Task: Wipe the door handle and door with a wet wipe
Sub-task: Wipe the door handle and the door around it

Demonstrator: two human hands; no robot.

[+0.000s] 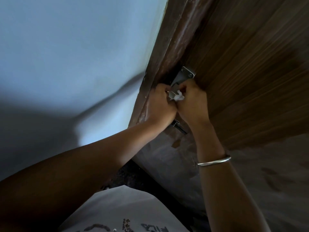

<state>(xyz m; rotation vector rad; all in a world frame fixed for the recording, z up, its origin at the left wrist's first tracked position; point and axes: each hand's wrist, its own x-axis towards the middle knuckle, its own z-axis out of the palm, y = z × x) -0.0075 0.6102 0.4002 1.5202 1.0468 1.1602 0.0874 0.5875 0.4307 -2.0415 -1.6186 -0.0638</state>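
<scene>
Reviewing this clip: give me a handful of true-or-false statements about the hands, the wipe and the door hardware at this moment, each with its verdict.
1. Both hands are at the metal door handle. True.
2. The white wipe lies on the floor. False: it is bunched at the handle, against the right hand.
3. A metal bangle sits on the right wrist. True.
4. The left hand hangs away from the door. False: it is closed up against the handle, touching the right hand.
5. The door is painted white. False: it is brown wood grain; the wall beside it is pale blue.
</scene>
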